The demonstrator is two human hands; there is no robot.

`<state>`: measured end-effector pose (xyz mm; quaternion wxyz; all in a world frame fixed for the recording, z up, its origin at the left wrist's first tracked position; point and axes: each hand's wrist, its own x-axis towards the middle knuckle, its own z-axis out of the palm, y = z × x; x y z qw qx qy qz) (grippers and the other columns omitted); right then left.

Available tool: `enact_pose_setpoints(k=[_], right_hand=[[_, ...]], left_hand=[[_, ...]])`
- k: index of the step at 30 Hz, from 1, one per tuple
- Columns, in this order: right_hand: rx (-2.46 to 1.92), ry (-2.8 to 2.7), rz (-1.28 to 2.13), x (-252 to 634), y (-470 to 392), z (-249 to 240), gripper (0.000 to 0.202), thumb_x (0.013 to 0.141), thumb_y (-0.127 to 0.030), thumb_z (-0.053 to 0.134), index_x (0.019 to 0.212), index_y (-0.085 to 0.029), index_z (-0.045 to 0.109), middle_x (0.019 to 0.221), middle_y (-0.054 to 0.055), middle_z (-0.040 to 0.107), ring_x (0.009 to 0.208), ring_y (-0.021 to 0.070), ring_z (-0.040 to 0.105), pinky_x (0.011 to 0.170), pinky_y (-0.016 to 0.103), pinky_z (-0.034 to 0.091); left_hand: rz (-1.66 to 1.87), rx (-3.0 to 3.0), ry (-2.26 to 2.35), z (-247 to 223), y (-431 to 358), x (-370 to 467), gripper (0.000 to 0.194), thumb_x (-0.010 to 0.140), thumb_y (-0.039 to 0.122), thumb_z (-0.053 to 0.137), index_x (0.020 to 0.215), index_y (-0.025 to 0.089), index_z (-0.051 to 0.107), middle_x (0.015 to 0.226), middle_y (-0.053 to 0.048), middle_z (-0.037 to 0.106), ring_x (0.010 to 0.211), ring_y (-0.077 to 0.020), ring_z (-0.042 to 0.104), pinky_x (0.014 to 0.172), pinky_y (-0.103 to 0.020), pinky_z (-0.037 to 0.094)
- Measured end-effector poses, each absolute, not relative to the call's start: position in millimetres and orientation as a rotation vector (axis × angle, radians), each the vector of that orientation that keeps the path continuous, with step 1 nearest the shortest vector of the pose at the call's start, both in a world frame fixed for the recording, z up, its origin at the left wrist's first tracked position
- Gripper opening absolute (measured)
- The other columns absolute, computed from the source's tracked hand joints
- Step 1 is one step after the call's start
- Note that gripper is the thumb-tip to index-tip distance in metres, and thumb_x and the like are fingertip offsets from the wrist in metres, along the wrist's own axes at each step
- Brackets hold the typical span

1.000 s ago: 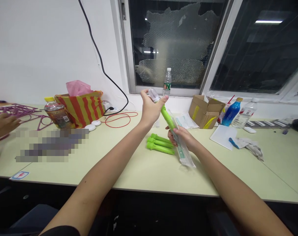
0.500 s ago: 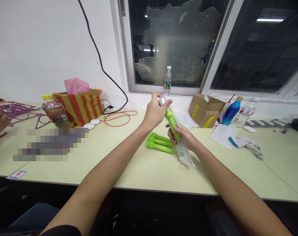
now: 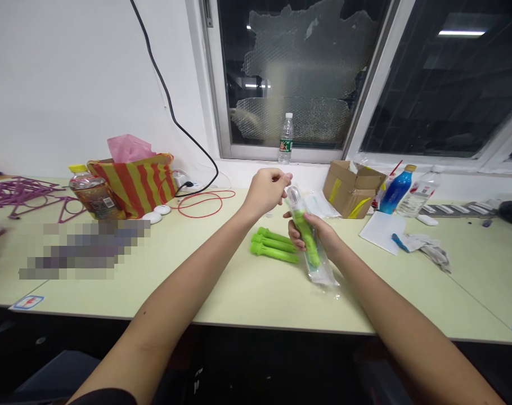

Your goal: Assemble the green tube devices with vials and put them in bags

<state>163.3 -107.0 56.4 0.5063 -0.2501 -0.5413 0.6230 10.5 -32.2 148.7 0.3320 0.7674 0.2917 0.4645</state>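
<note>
1. Our right hand (image 3: 313,230) curls closed around a clear bag (image 3: 324,277) with a green tube (image 3: 310,247) inside.
2. The tube slants, its clear tip (image 3: 294,196) up beside our left hand (image 3: 268,191), its other end toward us and rightward.
3. We see the left hand's thumb and fingers drawn together just beyond that tip; whether they grip the bag, we cannot tell.

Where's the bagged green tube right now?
In the head view, the bagged green tube is right of centre, held in the right hand, below and right of the left hand; three loose green tubes lie to its left.
</note>
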Motion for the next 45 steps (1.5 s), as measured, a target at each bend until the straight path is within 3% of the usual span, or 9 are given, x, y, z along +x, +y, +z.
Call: enact_pose_setpoints(k=[7, 14, 18, 23, 26, 30, 36, 41, 45], right_hand=[[-0.546, -1.191, 1.62, 165, -106, 59, 0.042, 0.089, -0.051, 0.046, 0.118, -0.021, 0.051, 0.068, -0.002, 0.044, 0.048, 0.0115, 0.038, 0.041, 0.024, 0.032], [-0.485, -1.131, 1.662, 165, -105, 60, 0.043, 0.088, -0.053, 0.045, 0.115, -0.021, 0.051, 0.069, -0.002, 0.046, 0.05, 0.0128, 0.04, 0.042, 0.024, 0.033], [-0.436, -1.115, 1.681, 162, -106, 61, 0.036, 0.089, -0.052, 0.044, 0.104, -0.021, 0.054, 0.068, -0.001, 0.047, 0.05, 0.013, 0.041, 0.042, 0.024, 0.034], [-0.442, -1.075, 1.685, 157, -108, 62, 0.034, 0.088, -0.054, 0.046, 0.087, -0.021, 0.054, 0.067, -0.001, 0.047, 0.05, 0.0125, 0.041, 0.042, 0.024, 0.033], [-0.472, -1.055, 1.688, 152, -109, 61, 0.035, 0.087, -0.056, 0.048, 0.092, -0.022, 0.056, 0.067, -0.001, 0.049, 0.051, 0.0129, 0.043, 0.044, 0.025, 0.037], [-0.544, -1.086, 1.584, 143, -107, 53, 0.043, 0.087, -0.058, 0.047, 0.108, -0.021, 0.059, 0.079, 0.004, 0.06, 0.065, 0.0182, 0.056, 0.061, 0.033, 0.049], [-0.807, -1.242, 1.029, 142, -98, 38, 0.029, 0.083, -0.045, 0.064, 0.102, -0.022, 0.064, 0.094, 0.003, 0.064, 0.089, 0.02, 0.059, 0.078, 0.031, 0.049], [-0.813, -1.253, 0.864, 152, -97, 44, 0.019, 0.082, -0.038, 0.067, 0.096, -0.024, 0.065, 0.092, 0.001, 0.061, 0.083, 0.0173, 0.058, 0.07, 0.029, 0.05], [-0.811, -1.169, 0.847, 157, -96, 48, 0.018, 0.079, -0.036, 0.07, 0.093, -0.025, 0.067, 0.09, 0.001, 0.06, 0.078, 0.0157, 0.057, 0.064, 0.029, 0.052]], left_hand=[[1.413, 2.085, 0.741, 142, -27, 9, 0.025, 0.088, 0.035, 0.053, 0.077, 0.016, 0.066, 0.078, -0.003, 0.067, 0.072, -0.0136, 0.058, 0.066, -0.025, 0.044], [1.217, 2.22, 0.536, 123, -34, 3, 0.023, 0.089, 0.032, 0.053, 0.096, 0.019, 0.071, 0.106, -0.007, 0.067, 0.1, -0.0173, 0.06, 0.083, -0.028, 0.048], [1.115, 2.233, 0.466, 116, -38, 4, 0.023, 0.087, 0.033, 0.057, 0.1, 0.018, 0.069, 0.11, -0.008, 0.064, 0.098, -0.0174, 0.06, 0.08, -0.028, 0.05], [1.017, 2.141, 0.345, 110, -35, 5, 0.023, 0.083, 0.034, 0.064, 0.099, 0.017, 0.065, 0.098, -0.005, 0.066, 0.092, -0.0165, 0.061, 0.081, -0.029, 0.05], [1.012, 1.939, 0.314, 105, -32, 6, 0.023, 0.08, 0.035, 0.068, 0.09, 0.014, 0.064, 0.085, -0.004, 0.065, 0.082, -0.0154, 0.062, 0.075, -0.03, 0.052], [1.039, 1.758, 0.348, 100, -31, 5, 0.027, 0.075, 0.036, 0.074, 0.083, 0.012, 0.065, 0.079, -0.004, 0.065, 0.074, -0.0147, 0.062, 0.069, -0.03, 0.054], [1.129, 1.809, 0.352, 96, -31, -6, 0.024, 0.074, 0.034, 0.075, 0.084, 0.013, 0.068, 0.083, -0.005, 0.067, 0.078, -0.0152, 0.063, 0.073, -0.029, 0.051], [1.199, 1.776, 0.348, 88, -31, -11, 0.032, 0.069, 0.031, 0.079, 0.092, 0.015, 0.064, 0.086, -0.004, 0.063, 0.082, -0.0143, 0.062, 0.075, -0.027, 0.05], [1.138, 1.623, 0.33, 78, -36, -5, 0.055, 0.069, 0.028, 0.08, 0.115, 0.022, 0.049, 0.082, 0.001, 0.062, 0.072, -0.011, 0.061, 0.069, -0.025, 0.05]])
